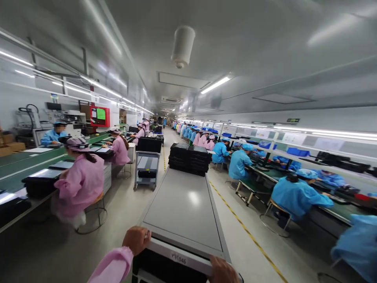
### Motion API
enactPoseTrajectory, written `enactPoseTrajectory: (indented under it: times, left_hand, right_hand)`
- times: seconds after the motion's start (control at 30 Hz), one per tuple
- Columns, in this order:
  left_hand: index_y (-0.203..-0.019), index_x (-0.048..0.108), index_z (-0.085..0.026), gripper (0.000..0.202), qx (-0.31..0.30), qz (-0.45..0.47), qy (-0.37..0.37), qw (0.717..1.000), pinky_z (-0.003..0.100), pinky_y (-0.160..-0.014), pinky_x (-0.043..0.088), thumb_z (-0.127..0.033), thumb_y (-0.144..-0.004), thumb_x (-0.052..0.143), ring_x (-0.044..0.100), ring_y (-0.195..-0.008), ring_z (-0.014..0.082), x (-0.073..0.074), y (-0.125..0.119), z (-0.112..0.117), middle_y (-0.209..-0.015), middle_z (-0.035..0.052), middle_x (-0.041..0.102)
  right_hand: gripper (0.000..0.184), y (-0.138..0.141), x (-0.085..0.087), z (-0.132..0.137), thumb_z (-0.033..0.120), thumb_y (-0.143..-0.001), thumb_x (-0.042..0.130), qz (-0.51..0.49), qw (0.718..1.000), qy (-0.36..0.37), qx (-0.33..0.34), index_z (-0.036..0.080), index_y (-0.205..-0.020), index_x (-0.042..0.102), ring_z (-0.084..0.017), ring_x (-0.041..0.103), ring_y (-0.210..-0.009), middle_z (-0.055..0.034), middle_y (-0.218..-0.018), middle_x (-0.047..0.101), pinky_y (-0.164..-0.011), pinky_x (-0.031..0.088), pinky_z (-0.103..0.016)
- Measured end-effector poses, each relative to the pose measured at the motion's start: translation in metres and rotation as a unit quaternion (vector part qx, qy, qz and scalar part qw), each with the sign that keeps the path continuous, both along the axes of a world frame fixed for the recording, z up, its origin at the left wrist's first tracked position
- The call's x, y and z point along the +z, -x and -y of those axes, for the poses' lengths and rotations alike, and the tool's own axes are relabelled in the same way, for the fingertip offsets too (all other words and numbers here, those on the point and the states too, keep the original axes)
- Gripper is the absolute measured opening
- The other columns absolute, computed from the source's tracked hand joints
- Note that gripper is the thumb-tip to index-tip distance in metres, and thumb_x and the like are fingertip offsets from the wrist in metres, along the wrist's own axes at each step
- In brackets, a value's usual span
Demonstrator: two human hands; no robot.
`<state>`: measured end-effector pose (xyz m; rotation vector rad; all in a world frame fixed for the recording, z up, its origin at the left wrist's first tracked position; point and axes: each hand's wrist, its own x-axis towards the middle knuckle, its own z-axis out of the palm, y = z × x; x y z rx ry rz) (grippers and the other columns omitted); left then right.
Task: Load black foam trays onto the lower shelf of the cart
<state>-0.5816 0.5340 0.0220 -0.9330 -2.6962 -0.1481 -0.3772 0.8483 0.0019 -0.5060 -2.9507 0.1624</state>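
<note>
My left hand [136,239] is closed round the near end rail of a long grey cart [182,208], pink sleeve showing behind it. At the rail's right end my right hand [223,270] also grips it, partly cut off by the picture's lower edge. The rail carries a label reading 046. A stack of black trays [189,158] sits on the cart's far end. The cart points down the aisle between two work lines.
Seated workers in pink coats [79,182] line benches on the left; workers in blue coats [297,194] sit along the right. A grey trolley [146,169] stands ahead on the left. A yellow floor line [244,228] runs along the right of the aisle.
</note>
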Motion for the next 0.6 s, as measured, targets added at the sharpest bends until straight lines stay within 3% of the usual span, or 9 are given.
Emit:
enactPoseTrajectory:
  times: [0.17,0.37,0.6]
  left_hand:
    - [-0.079,0.071,-0.018,0.044,-0.003,-0.003,0.003,1.000,0.041,-0.072,0.048,-0.032,-0.099,0.034,0.069,-0.077,0.0296,-0.003,0.076,-0.066,-0.078,0.0118,0.073]
    - [-0.078,0.071,-0.018,0.046,0.007,-0.010,-0.003,1.000,0.041,-0.072,0.046,-0.035,-0.099,0.034,0.069,-0.077,0.0297,-0.011,0.164,-0.152,-0.078,0.0115,0.073]
    - [-0.077,0.071,-0.017,0.042,0.049,-0.014,-0.019,0.999,0.038,-0.072,0.044,-0.034,-0.097,0.038,0.068,-0.076,0.0266,-0.003,0.249,-0.258,-0.078,0.0108,0.074]
  right_hand:
    - [0.017,0.078,0.003,-0.065,0.006,-0.080,0.061,-0.013,1.000,-0.020,-0.011,0.018,-0.090,0.069,-0.025,0.070,-0.094,-0.0072,-0.092,0.074,-0.079,0.045,-0.029]
    - [0.017,0.171,0.003,-0.161,0.009,-0.081,0.058,0.006,1.000,-0.007,0.004,0.016,-0.093,0.068,-0.027,0.069,-0.096,-0.0091,-0.096,0.073,-0.080,0.044,-0.031]
    - [0.023,0.275,0.012,-0.269,0.008,-0.080,0.056,0.021,0.999,0.004,0.029,0.016,-0.098,0.068,-0.027,0.068,-0.101,-0.0099,-0.100,0.073,-0.087,0.046,-0.033]
